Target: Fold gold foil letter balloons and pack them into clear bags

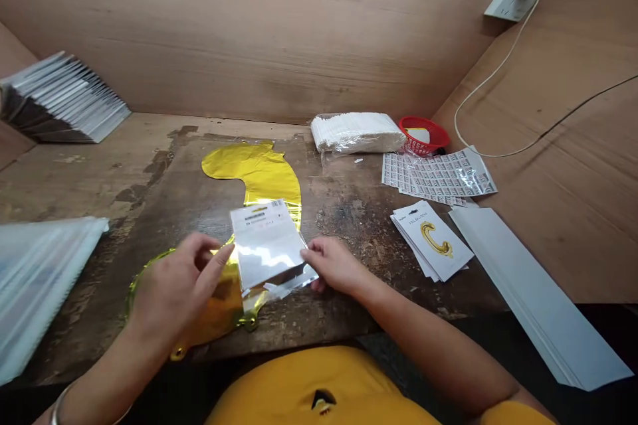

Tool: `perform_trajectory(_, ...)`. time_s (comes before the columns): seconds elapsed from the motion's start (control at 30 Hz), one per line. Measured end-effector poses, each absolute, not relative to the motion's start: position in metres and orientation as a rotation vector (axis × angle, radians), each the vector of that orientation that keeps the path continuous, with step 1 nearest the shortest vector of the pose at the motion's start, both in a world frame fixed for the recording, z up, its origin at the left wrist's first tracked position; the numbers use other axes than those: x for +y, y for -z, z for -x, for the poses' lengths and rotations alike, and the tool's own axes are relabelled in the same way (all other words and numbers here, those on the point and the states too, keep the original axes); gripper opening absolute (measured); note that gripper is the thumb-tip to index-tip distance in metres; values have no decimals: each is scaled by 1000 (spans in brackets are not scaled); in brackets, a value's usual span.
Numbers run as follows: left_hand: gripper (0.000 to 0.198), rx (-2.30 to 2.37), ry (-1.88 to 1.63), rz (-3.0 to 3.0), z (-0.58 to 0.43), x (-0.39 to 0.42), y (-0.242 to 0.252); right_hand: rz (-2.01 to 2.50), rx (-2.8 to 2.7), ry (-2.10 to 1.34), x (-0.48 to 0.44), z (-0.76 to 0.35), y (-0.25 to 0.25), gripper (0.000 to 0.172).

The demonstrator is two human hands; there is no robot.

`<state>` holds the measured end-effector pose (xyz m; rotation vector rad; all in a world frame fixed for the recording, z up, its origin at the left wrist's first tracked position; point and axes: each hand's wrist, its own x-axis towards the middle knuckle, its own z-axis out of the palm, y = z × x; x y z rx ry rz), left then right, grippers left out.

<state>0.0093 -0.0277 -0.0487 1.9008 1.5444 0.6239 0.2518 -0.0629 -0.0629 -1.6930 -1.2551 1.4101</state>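
Now your right hand [331,264] pinches a shiny clear packet [295,279], white card [266,242] inside, over the gold foil balloon [272,176]; your left hand [172,285] curves half-open beside it. A red basket [421,147] holds something white [417,135].

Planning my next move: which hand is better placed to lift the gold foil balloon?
Likely your left hand: it's over the gold foil balloon, while your right hand grips the clear packet.

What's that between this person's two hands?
The head view shows a clear packet, its edge pinched by the right hand; gold foil lies partly beneath it, toward the left hand.
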Motion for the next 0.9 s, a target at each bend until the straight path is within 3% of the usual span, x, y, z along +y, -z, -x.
perform_trajectory(0.07, 55, 1472, -737, -2372, -13, -20, 53, 1777, -1561, -1018, -54, -274, 54, 30)
perform_trajectory(0.13, 71, 1206, -566, -2682, -24, -15, 65, 1856, -1644, -505, -26, -303, 44, 28)
perform_trajectory(0.2, 77, 1063, -339, -2764, -38, -11, 79, 1883, -1503, -207, 19, -331, 39, 14)
perform_trajectory(0.3, 75, 1127, -283, -2728, -51, -5, 95, 1937, -1390, -171, 94, -359, 45, 7)
perform_trajectory(0.5, 73, 1177, -396, -2704, -48, -1, 103, 1927, -1258, -147, 167, -355, 69, 29)
perform_trajectory(0.67, 65, 1107, -421, -2700, -48, -1, 102, 1910, -1180, -93, 177, -349, 68, 6)
perform_trajectory(0.8, 65, 1100, -366, -2694, -48, 0, 100, 1919, -1122, -70, 158, -358, 62, 4)
perform_trajectory(0.9, 67, 1091, -344, -2661, -47, 1, 96, 1822, -1107, -69, 92, -353, 58, 6)
